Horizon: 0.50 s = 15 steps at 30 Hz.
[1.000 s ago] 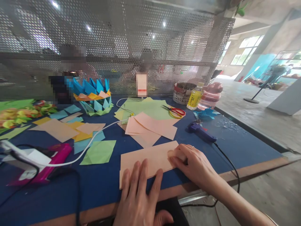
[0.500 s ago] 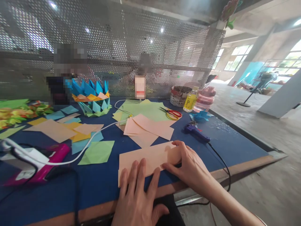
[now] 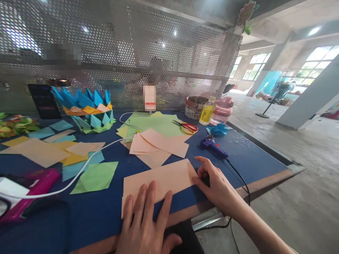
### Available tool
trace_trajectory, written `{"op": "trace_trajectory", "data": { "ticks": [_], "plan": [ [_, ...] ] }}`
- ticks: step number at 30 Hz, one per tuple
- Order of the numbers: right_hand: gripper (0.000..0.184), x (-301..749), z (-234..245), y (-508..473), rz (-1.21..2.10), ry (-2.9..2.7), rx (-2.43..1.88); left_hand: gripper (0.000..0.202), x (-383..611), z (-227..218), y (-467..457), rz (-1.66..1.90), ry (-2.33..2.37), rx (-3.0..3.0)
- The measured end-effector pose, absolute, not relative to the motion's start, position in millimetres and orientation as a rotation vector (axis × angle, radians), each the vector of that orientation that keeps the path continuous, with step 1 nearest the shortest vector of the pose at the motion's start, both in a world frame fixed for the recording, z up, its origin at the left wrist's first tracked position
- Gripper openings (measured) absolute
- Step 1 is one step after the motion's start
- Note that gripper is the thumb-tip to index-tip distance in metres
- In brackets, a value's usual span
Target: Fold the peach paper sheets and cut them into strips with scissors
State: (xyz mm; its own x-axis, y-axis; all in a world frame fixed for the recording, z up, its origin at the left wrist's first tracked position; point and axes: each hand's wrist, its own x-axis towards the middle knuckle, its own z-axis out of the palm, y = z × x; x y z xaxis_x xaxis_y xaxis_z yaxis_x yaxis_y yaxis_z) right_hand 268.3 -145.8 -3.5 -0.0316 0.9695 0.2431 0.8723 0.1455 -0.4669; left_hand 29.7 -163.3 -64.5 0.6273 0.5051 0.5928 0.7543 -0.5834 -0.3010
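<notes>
A folded peach paper sheet lies on the blue table near its front edge. My left hand rests flat on the sheet's near left part, fingers stretched out. My right hand is at the sheet's right end, fingers curled loosely, fingertips touching the paper's edge. A stack of peach sheets lies just behind, on green sheets.
A purple glue gun with a black cord lies right of the sheet. Red-handled scissors, a yellow bottle, a pink jar, a blue paper crown, loose coloured squares, a pink glue gun and a mesh screen stand around.
My right hand slid off the top of the sheet's right end to its edge, uncovering the paper. The left hand stayed flat on it. The camera view shifted rightwards.
</notes>
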Motion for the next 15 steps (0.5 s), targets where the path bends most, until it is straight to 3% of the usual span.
{"op": "trace_trajectory", "data": {
  "ticks": [15],
  "plan": [
    [0.044, 278, -16, -141, 0.088, -2.024, -1.697, 0.080, 23, -52, -171, -0.550, -1.010, -2.303]
  ]
}}
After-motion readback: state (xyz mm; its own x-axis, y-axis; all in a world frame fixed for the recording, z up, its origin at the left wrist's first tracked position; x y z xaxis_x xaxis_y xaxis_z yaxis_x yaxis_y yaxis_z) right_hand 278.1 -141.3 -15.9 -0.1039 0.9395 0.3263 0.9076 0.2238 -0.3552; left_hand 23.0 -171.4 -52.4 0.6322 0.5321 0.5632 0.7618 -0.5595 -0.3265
